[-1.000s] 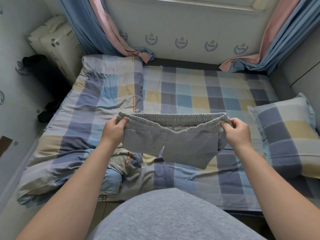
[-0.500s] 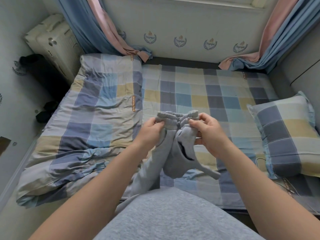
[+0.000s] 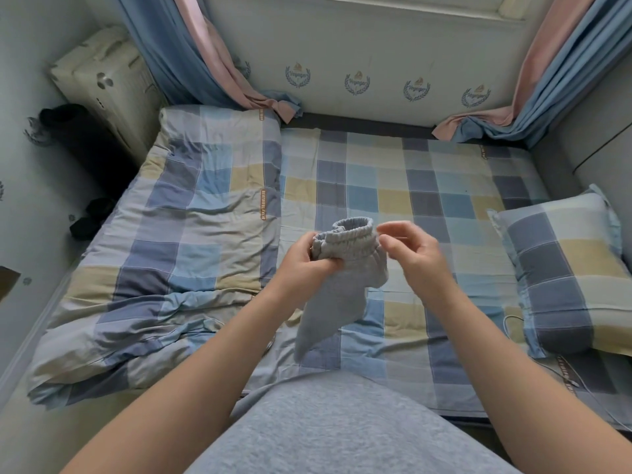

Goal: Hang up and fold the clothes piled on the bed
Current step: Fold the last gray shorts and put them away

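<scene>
A pair of grey shorts [image 3: 345, 278] with an elastic waistband hangs folded in half lengthwise above the checked bed sheet [image 3: 393, 186]. My left hand [image 3: 307, 260] grips the doubled waistband at its left side, and the legs dangle down toward me. My right hand [image 3: 410, 254] hovers just right of the waistband with its fingers relaxed and slightly blurred, holding nothing.
A rumpled checked duvet [image 3: 171, 251] covers the bed's left half. A matching pillow [image 3: 564, 275] lies at the right edge, with a thin white cable [image 3: 509, 323] beside it. Blue and pink curtains [image 3: 219, 63] hang at the far corners. A cream suitcase [image 3: 102, 87] stands at left.
The shorts went from stretched wide between both hands to folded in half. My hands came together, then my right hand let go while my left kept the waistband.
</scene>
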Demonstrator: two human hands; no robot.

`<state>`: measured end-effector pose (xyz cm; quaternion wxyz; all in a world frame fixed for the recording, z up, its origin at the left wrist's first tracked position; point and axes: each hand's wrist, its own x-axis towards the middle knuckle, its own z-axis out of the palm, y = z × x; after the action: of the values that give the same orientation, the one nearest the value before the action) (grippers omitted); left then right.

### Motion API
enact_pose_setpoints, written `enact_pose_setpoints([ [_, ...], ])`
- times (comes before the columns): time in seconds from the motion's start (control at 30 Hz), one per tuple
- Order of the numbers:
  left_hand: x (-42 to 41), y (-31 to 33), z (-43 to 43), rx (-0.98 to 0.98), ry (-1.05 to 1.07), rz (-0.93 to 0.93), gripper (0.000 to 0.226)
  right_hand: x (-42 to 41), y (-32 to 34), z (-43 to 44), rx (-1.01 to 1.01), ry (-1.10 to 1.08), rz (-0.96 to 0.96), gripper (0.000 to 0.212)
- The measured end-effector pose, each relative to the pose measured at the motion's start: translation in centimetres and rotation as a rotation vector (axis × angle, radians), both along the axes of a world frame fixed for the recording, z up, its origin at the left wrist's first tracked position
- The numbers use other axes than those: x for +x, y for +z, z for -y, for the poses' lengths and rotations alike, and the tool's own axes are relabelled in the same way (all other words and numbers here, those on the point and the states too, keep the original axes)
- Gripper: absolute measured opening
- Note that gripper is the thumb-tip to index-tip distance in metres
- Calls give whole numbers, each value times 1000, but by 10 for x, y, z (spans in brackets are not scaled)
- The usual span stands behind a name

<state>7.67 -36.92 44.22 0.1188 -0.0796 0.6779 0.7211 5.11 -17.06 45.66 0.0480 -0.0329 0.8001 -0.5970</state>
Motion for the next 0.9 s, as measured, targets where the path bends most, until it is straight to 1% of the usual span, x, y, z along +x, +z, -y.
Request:
enact_pose_setpoints([
  [0.03, 0, 4, 3, 22, -25, 7, 43, -1, -8, -8, 8, -58, 35, 22],
  [0.1, 0, 10, 8, 87, -97, 19, 50, 0, -21, -21, -20, -90, 189, 62],
  [0.17, -2, 15, 10, 131, -176, 42, 46, 1, -34, -29, -131, -1, 363, 98],
  [0.2, -2, 17, 9, 136, -210, 55, 46, 3, -40, -33, -209, 85, 429, 106],
  [0.23, -2, 19, 8, 136, -235, 67, 49, 5, -46, -36, -284, 180, 474, 108],
  [0.3, -3, 22, 2, 135, -267, 102, 49, 7, -55, -41, -387, 312, 554, 103],
  [0.37, -4, 21, -3, 142, -267, 143, 39, 7, -57, -45, -441, 358, 632, 90],
  [0.4, -5, 18, -6, 119, -252, 155, 36, 7, -57, -49, -444, 347, 647, 76],
  [0.47, -10, 6, -11, -21, -200, 165, 33, 6, -61, -61, -417, 260, 658, 47],
  [0.5, -12, -2, -15, -95, -177, 173, 31, 5, -65, -69, -383, 216, 645, 40],
  [0.7, -26, -57, -47, -409, -189, 232, 26, -7, -89, -100, -110, 31, 499, 16],
  [0.83, -53, -71, -75, -539, -174, 213, 6, -32, -97, -112, 3, -43, 392, 21],
  [0.9, -71, -69, -88, -617, -140, 187, 8, -51, -95, -120, 54, -67, 328, 22],
])
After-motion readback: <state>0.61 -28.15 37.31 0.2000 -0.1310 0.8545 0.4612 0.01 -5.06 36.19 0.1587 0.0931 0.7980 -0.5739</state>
